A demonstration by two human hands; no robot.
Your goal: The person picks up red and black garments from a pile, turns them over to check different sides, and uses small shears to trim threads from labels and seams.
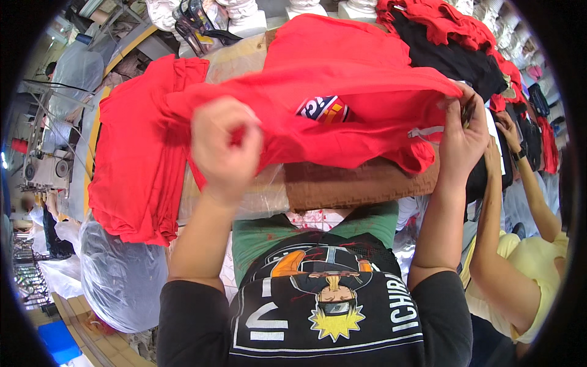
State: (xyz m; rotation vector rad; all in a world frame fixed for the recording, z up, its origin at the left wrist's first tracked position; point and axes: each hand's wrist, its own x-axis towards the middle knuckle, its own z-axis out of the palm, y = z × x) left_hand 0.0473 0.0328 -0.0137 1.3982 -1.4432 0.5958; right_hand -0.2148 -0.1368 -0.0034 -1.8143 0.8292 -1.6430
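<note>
A red shirt with a blue, white and orange print is stretched out in front of me, its opening spread sideways. My right hand pinches the shirt's right edge between thumb and fingers. Close to those fingers hangs a small white label. Over the shirt's left part is my left hand, its fingers curled but smeared by motion; whether they hold cloth I cannot tell. Beneath the shirt lies a brown cardboard sheet on the work surface.
A stack of folded red garments stands on the left. More red cloth lies behind the shirt. At the far right are black garments and a co-worker's hands. A clear bag sits at the back, near white balusters.
</note>
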